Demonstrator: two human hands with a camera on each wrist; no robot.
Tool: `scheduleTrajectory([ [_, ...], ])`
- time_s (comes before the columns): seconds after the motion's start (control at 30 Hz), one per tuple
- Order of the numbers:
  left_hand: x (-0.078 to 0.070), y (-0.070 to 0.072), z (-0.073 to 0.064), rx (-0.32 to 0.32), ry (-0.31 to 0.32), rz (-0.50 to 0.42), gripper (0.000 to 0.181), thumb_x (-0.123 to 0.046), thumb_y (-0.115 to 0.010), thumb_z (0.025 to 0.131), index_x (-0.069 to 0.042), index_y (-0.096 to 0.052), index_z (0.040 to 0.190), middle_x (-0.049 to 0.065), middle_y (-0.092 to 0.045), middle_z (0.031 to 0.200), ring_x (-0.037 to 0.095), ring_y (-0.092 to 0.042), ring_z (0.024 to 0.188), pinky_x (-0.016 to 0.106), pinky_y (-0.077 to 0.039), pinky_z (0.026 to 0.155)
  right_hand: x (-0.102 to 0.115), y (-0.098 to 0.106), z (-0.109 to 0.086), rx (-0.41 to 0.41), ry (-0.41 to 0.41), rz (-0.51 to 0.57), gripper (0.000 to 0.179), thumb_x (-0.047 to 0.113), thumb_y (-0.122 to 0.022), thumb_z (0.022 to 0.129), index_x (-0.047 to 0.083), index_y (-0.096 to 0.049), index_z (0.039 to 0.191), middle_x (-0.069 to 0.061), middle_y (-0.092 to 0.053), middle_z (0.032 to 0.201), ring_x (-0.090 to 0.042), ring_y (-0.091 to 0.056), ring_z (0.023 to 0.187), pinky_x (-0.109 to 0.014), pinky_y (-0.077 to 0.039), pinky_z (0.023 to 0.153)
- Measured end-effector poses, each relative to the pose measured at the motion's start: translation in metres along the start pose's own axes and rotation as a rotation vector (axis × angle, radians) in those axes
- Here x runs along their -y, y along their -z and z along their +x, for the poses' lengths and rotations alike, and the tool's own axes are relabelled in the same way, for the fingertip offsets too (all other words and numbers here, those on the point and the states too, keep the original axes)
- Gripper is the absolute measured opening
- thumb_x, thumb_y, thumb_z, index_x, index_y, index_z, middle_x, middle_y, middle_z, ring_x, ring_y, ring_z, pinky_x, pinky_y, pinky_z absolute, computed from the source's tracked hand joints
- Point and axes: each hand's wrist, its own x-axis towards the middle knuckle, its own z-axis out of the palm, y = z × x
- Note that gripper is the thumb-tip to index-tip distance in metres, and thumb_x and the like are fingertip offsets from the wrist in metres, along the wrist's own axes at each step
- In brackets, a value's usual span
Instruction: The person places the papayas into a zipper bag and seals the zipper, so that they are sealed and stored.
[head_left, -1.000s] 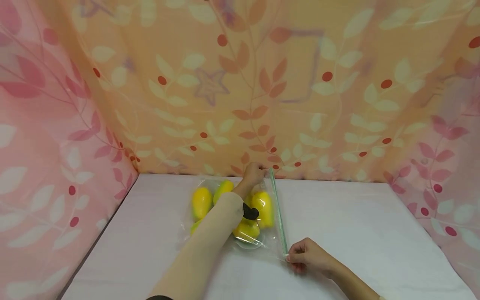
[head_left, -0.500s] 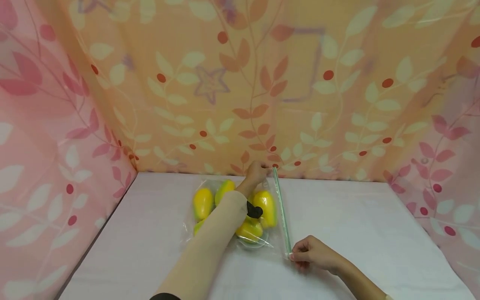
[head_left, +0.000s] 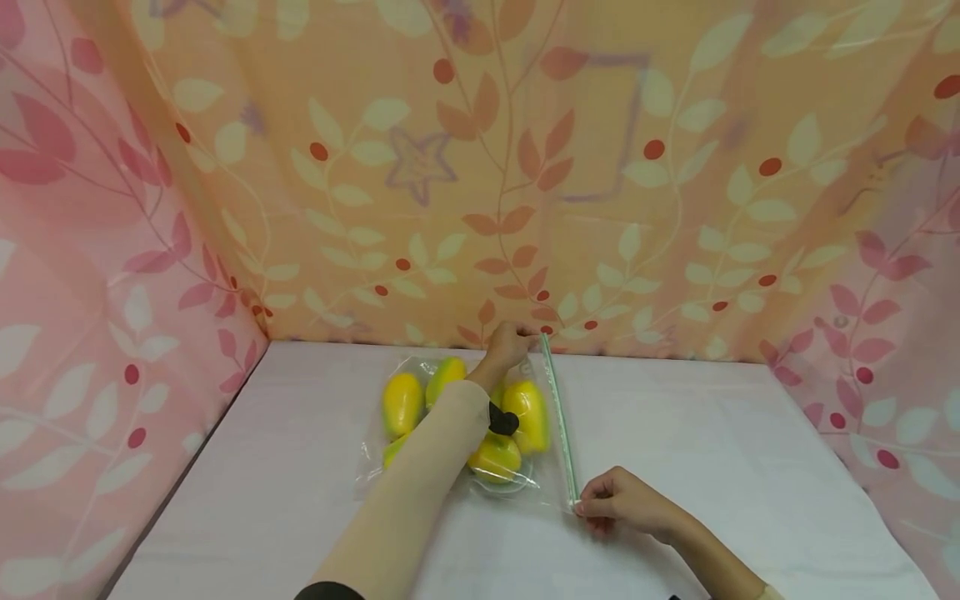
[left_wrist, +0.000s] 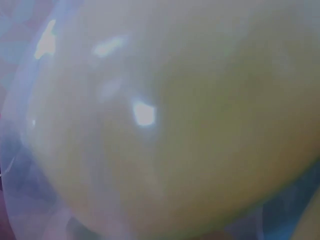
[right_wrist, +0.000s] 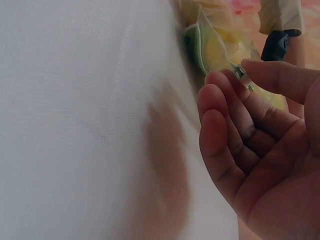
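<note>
A clear zip bag [head_left: 465, 493] lies on the table with several yellow-green mangoes [head_left: 402, 402] inside. Its green-edged zip strip [head_left: 560, 421] runs straight along the bag's right side. At the far end of that strip, my left hand [head_left: 507, 346] pinches the bag's corner, the forearm crossing over the fruit and hiding part of it. My right hand [head_left: 618, 504] holds the near end between thumb and forefinger; in the right wrist view the hand's other fingers [right_wrist: 214, 132] curl loosely. One blurred mango [left_wrist: 175, 135] under shiny plastic fills most of the left wrist view.
A white cloth covers the table [head_left: 712, 450]. Orange floral curtain [head_left: 600, 250] hangs right behind the table's far edge, with pink floral curtains at both sides. A black wrist-worn device [head_left: 502, 419] sits at my left wrist, over the bag.
Both hands and the bag have shifted slightly to the right on the table. Each hand keeps its hold on its end of the zip strip.
</note>
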Motion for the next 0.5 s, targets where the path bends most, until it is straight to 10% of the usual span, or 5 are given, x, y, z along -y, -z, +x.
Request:
scheduleTrajectory([
  [0.5,0.0012,0.0079,0.0014,0.025,-0.035,-0.002,0.013,-0.017,-0.061,0.096,-0.009,-0.071,0.1,0.005,-0.069,0.097,0.017,-0.064,0.087,0.025,-0.054,0.085,-0.0026,0.0047,-0.0023,-0.035,0.005,-0.007,0.031,0.019,-0.063,0.092,-0.012,-0.066,0.086,0.001,-0.062,0.067,-0.009,-0.057,0.06,-0.024,-0.05,0.055],
])
